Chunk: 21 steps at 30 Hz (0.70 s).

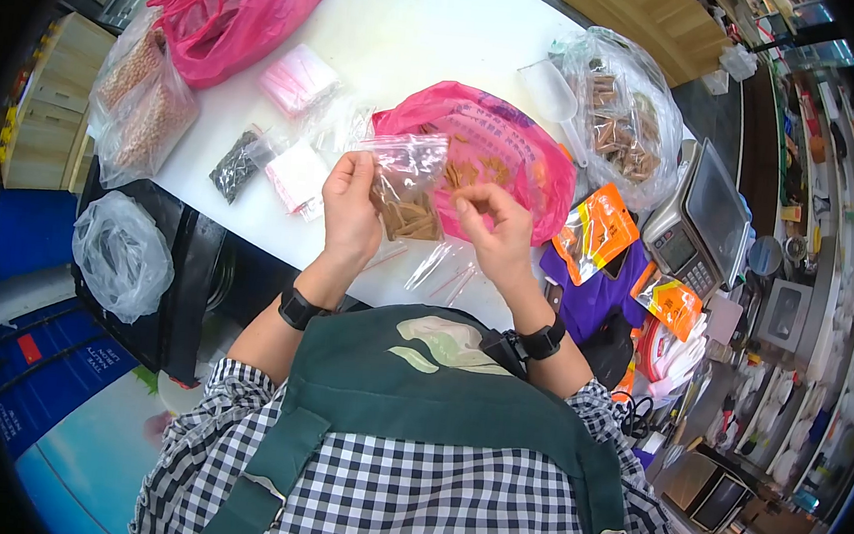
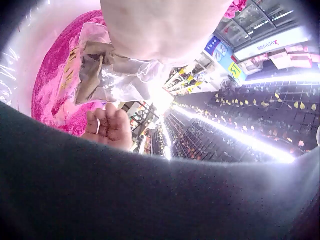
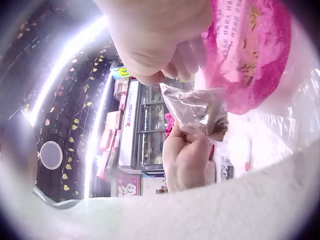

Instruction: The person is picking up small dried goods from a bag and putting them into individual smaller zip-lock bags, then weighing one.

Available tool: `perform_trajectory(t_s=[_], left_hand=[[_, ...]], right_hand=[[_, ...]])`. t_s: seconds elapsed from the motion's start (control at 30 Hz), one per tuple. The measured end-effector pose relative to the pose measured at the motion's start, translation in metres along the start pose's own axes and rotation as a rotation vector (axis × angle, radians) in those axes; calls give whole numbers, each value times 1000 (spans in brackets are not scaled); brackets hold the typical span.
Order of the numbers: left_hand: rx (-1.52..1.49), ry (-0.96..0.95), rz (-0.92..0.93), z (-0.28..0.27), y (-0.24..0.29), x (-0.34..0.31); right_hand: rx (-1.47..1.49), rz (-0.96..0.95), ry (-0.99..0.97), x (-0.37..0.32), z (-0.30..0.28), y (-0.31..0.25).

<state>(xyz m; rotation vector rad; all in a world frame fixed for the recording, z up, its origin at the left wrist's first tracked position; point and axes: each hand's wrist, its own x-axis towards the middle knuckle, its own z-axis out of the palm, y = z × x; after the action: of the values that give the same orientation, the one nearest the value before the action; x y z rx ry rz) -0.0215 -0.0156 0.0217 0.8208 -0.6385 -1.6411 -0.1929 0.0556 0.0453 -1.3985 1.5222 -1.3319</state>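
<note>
My left hand (image 1: 352,206) grips a clear zip-top bag (image 1: 409,170) by its left side, with thumb and fingers on the plastic. Flat brown strips (image 1: 413,221) lie in the lower part of this bag. Just right of it is my right hand (image 1: 499,238), its fingers loosely bent over the near side of an open pink plastic bag (image 1: 538,190). Inside the pink bag lie loose brown pieces (image 1: 490,167). In the left wrist view the right hand's fingers (image 2: 111,125) show beside the clear bag, with nothing visible in them.
On the white table (image 1: 406,24) lie a tied pink bag (image 1: 236,21), bags of pale beans (image 1: 146,135), a packet of dark bits (image 1: 234,164) and flat empty bags (image 1: 442,268). A scoop (image 1: 548,88), a bag of brown sticks (image 1: 623,132), orange pouches (image 1: 595,235) and a scale (image 1: 685,242) stand right.
</note>
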Motion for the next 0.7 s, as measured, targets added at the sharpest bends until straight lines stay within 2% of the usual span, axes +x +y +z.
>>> perform_trajectory(t_s=[0.03, 0.07, 0.13, 0.2, 0.23, 0.7], left_hand=[[-1, 2, 1, 2, -1, -2], [31, -32, 5, 6, -3, -5], [61, -67, 11, 11, 0, -10], [218, -151, -40, 12, 4, -13], [205, -153, -55, 15, 2, -13], [276, -245, 45, 15, 10, -17]], right_hand=[[131, 32, 58, 5, 2, -2], [131, 31, 56, 9, 4, -5], [372, 204, 93, 19, 6, -16], [413, 256, 47, 21, 5, -11], [455, 311, 0, 22, 5, -9], [393, 267, -12, 19, 11, -18]])
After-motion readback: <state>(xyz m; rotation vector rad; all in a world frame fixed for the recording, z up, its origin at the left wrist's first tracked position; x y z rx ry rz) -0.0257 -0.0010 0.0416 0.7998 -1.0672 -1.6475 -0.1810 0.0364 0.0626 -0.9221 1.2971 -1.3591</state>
